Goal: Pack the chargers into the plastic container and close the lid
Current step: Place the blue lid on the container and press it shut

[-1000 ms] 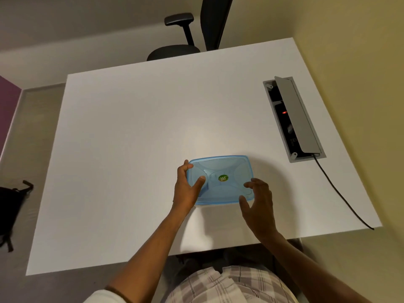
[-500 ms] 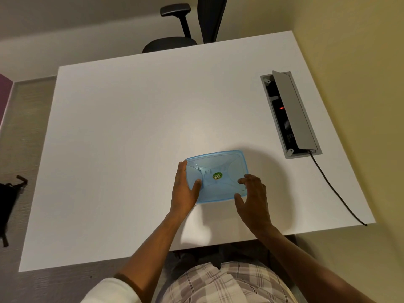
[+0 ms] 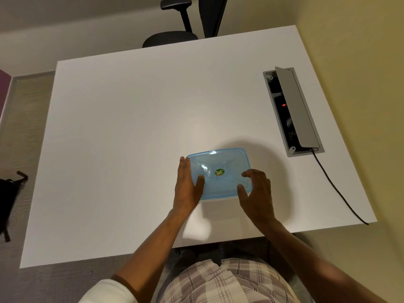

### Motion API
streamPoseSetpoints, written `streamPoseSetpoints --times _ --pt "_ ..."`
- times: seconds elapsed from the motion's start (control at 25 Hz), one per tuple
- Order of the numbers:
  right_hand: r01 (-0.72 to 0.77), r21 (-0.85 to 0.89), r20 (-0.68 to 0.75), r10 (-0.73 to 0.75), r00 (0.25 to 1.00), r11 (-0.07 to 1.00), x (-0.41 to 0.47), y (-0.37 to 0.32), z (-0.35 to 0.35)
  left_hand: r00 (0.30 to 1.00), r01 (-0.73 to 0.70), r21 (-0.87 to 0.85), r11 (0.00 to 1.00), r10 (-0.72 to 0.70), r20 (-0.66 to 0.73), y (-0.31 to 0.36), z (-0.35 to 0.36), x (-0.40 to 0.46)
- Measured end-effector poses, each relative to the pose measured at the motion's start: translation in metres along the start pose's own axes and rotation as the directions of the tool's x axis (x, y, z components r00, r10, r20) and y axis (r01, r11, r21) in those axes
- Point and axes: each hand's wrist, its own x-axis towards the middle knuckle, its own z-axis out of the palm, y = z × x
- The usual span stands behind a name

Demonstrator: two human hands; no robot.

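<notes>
Near front edge of white table [image 3: 131, 127]: plastic container [image 3: 220, 196] with blue lid [image 3: 218, 171] on top, chargers not visible. Left hand [image 3: 185, 189] flat against lid's left side, thumb on top; right hand [image 3: 258, 193] spread at right corner, not clamped. Risk: uneven pressing, one corner unsealed, or container sliding

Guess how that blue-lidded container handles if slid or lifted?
Plastic container looks thin and translucent, so probably light and a bit flexible under pressure. On the smooth white table it would likely slide easily. Low and flat, so unlikely to tip. The left hand rests on its edge.
</notes>
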Motion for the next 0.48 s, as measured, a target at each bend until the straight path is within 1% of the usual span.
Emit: streamPoseSetpoints --times 0.16,0.32,0.48 --pt "-0.004 0.02 -0.024 0.005 1.0 1.0 -0.002 0.001 -0.005 1.0 -0.01 0.012 1.0 0.01 -0.015 0.004 0.0 0.001" --pt "-0.007 -0.016 0.015 0.007 1.0 1.0 -0.007 0.007 -0.002 0.998 -0.059 0.035 0.998 0.059 0.011 0.0 0.005 -0.007" --pt "0.089 -0.103 0.099 -0.079 0.992 0.991 -0.012 0.018 0.001 0.989 -0.123 0.062 0.991 0.117 0.09 -0.004 0.004 -0.011"
